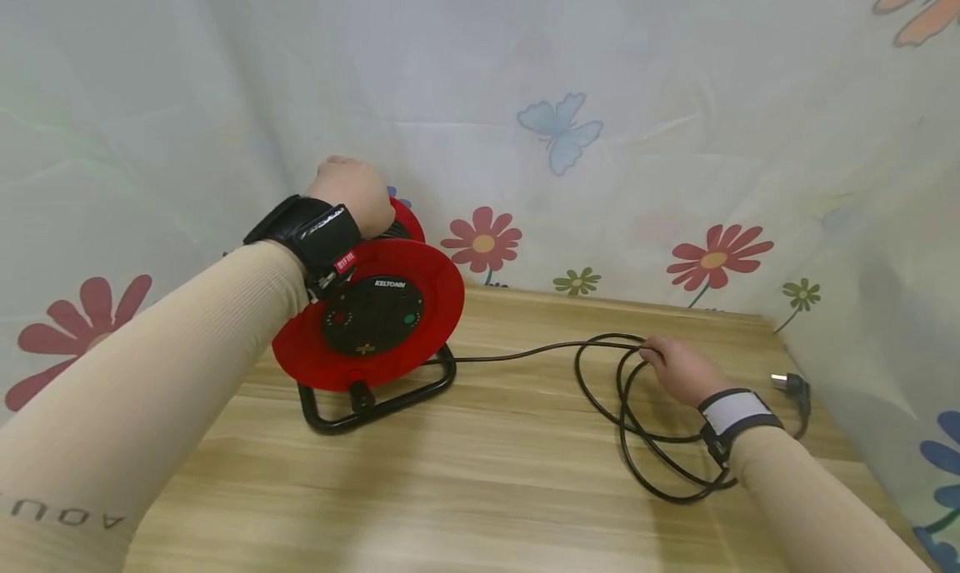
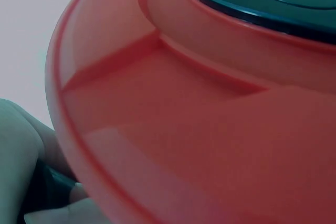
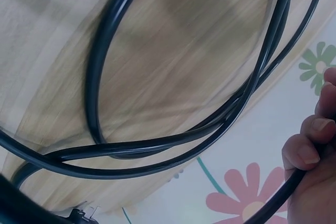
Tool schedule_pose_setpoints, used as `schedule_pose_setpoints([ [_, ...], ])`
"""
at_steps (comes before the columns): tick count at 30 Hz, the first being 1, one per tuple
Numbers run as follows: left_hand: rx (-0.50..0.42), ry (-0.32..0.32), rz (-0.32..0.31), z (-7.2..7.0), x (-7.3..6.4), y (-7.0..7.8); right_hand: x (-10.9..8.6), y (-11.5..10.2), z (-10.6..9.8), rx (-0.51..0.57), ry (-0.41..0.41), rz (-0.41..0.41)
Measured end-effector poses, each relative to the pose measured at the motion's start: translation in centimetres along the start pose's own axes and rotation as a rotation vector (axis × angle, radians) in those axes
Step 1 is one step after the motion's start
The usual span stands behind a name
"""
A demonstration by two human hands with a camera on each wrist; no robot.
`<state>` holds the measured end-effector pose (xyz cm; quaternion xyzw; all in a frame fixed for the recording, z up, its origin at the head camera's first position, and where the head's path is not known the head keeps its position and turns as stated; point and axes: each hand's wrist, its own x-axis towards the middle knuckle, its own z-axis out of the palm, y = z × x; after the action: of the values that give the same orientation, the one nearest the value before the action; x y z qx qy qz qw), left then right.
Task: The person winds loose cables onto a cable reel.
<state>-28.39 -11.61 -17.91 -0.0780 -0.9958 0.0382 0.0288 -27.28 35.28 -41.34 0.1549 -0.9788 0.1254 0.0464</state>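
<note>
A red cable reel (image 1: 431, 298) with a black socket panel stands on its black tube frame at the left of the wooden table. My left hand (image 1: 354, 191) is at the top of the reel. In the left wrist view its fingers (image 2: 79, 211) curl round a black handle (image 2: 52, 190) behind the red disc (image 2: 131, 93). My right hand (image 1: 686, 371) holds the black cable (image 1: 525, 352) that runs out from the reel; in the right wrist view, curled fingers (image 3: 302, 150) wrap it. Loose loops of cable (image 3: 173, 140) lie below this hand.
The plug (image 1: 795, 386) lies near the right edge of the wooden table (image 1: 487, 473), its metal pins pointing left. A pale flowered curtain (image 1: 450, 73) hangs behind the table and along its right side.
</note>
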Motion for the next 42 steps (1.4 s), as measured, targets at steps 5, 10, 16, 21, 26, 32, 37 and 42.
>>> schedule_pose_setpoints([
  [5, -0.011, -0.002, -0.001, -0.1, -0.3, 0.4, -0.4, 0.3, -0.1, -0.001, -0.016, 0.008],
  [10, 0.004, 0.034, 0.027, -0.5, -0.3, 0.7, -0.6, 0.8, 0.0, -0.019, -0.001, 0.025],
  [16, 0.018, 0.034, 0.026, -0.7, -0.4, 0.9, -0.8, 0.5, -0.1, -0.021, -0.009, 0.029],
  [21, 0.003, 0.026, 0.044, -1.0, -0.7, 1.2, -1.1, 0.3, -0.6, -0.025, -0.011, 0.039],
  [26, -0.06, -0.024, 0.06, -1.0, -0.4, 1.5, -1.3, 0.4, -0.6, -0.035, -0.003, 0.04],
  [32, -0.132, -0.034, 0.086, -0.7, 0.0, 1.4, -1.7, 0.5, -0.7, -0.02, -0.015, 0.061],
  [37, -0.195, -0.02, 0.122, -0.5, 0.1, 1.3, -2.2, 0.7, -0.6, -0.012, -0.013, 0.068],
  [42, -0.225, -0.008, 0.176, -0.2, 0.5, 1.1, -2.6, 0.6, -0.5, -0.006, -0.016, 0.07],
])
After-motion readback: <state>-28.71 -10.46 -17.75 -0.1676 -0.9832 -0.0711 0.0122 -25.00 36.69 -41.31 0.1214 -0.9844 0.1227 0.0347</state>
